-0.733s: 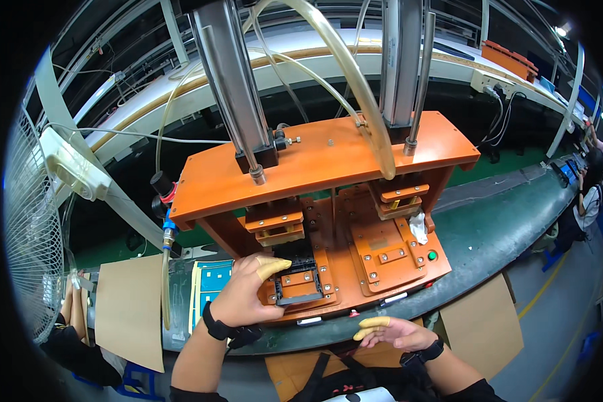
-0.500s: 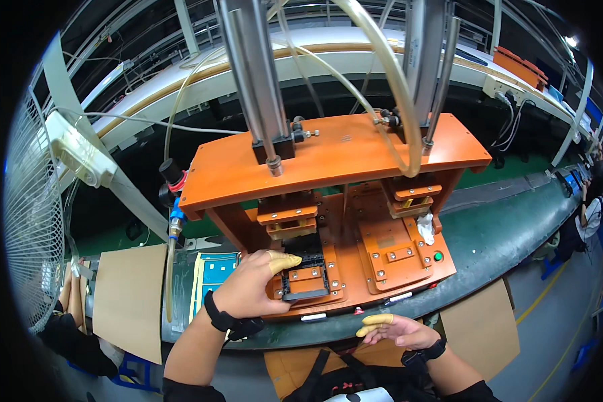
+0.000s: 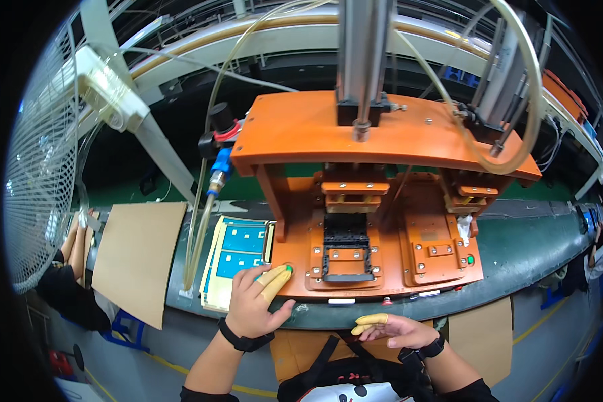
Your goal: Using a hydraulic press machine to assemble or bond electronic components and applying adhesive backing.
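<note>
My left hand (image 3: pixel 253 307) has its fingers stretched out, yellow covers on some of them. One fingertip is at the green button (image 3: pixel 289 268) on the left front of the orange press (image 3: pixel 295 137); whether it pushes the button in, I cannot tell. Nothing is held in that hand. A black plastic frame (image 3: pixel 346 239) lies in the left fixture (image 3: pixel 317 285), under the raised press head (image 3: pixel 355 188). Farther right, my right hand (image 3: pixel 403 331) hovers before the table edge, empty, its fingers loosely extended and thumb apart.
Blue-and-cream sheets (image 3: pixel 238 242) lie left of the press. Beyond them are a cardboard sheet (image 3: pixel 139 258), an air hose (image 3: pixel 197 241) and a fan (image 3: pixel 43 161). The right fixture (image 3: pixel 415 268) holds no frame; a second green button (image 3: pixel 470 259) sits beside it. A co-worker (image 3: pixel 67 288) is at far left.
My left hand has left the black frame and moved left to the green button. The frame stays in the fixture. My right hand is almost unchanged; the view has turned leftward.
</note>
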Demonstrator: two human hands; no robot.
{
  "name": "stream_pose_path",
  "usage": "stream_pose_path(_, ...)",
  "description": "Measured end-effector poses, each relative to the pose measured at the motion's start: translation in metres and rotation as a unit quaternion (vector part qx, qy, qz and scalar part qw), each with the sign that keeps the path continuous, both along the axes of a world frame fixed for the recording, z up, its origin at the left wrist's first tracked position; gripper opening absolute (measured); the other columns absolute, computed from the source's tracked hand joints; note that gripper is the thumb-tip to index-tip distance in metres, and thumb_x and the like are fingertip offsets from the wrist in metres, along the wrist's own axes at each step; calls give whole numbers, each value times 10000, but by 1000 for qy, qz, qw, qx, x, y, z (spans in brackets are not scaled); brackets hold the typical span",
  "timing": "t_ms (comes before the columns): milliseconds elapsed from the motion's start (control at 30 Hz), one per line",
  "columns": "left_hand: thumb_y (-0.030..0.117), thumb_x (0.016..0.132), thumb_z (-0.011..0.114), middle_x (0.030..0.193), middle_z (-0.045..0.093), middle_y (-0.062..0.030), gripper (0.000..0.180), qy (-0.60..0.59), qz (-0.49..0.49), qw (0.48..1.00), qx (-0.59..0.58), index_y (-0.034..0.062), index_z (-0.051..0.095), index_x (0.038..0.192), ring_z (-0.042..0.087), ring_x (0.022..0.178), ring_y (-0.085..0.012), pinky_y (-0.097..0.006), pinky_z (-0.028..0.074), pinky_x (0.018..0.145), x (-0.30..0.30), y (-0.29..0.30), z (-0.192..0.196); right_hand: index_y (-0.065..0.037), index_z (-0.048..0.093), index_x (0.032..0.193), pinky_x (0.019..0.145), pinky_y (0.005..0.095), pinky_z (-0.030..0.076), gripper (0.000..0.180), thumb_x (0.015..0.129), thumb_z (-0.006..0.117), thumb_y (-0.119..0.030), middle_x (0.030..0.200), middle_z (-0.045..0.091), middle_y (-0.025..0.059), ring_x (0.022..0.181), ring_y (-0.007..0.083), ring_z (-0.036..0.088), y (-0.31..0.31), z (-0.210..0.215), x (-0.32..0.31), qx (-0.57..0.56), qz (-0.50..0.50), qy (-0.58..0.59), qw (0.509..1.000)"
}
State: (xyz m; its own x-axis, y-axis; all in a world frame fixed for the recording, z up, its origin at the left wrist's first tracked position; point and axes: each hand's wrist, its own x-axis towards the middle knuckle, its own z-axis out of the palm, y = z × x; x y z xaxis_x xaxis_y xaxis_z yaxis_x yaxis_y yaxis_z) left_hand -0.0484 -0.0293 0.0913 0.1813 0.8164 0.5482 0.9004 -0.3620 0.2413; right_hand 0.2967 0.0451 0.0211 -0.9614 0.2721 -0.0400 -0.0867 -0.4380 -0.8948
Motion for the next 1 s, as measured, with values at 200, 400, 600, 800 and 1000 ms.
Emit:
stream_pose_path(200,265,730,747,1233,613,-126,583,-4,9,998,-69,19,606,1240,523,1188,-324,-441,376,1014,2,-4,11,-40,321,1500,1048,329,381,663,944,642,-205,1380,504,108,1196,175,493,3,3,-55,54,82,-23,995)
stream_pose_path(400,141,818,702,1229,612,-208,400,-172,131,976,7,-2,621,1182,580,1118,-412,-431,458,979,-52,-6,-11,-10,433,1412,1033,349,421,590,930,664,-258,1353,512,154,1201,237,518,-10,13,-113,279,95,-93,951)
stream_pose_path(600,257,709,810,1154,646,-193,429,-84,162,972,-149,20,689,1046,627,1046,-361,-426,501,927,-66,-2,-60,-39,447,1393,1033,446,415,618,913,635,-380,1377,428,274,1173,412,523,-24,13,-160,546,92,-58,831)
stream_pose_path(800,252,692,809,1082,655,-167,399,-52,199,966,-159,32,708,1009,635,996,-333,-415,508,885,-57,6,-61,-14,548,1231,650,426,560,525,813,696,-296,1139,534,215,803,354,666,-37,5,-202,651,34,-100,752)
stream_pose_path(1000,233,744,767,932,680,-140,252,-61,203,965,-156,66,733,929,657,878,-320,-433,500,816,-62,7,-65,-10,560,1200,605,402,556,508,793,706,-277,1044,557,180,716,306,663,-40,-9,-215,680,24,-129,721)
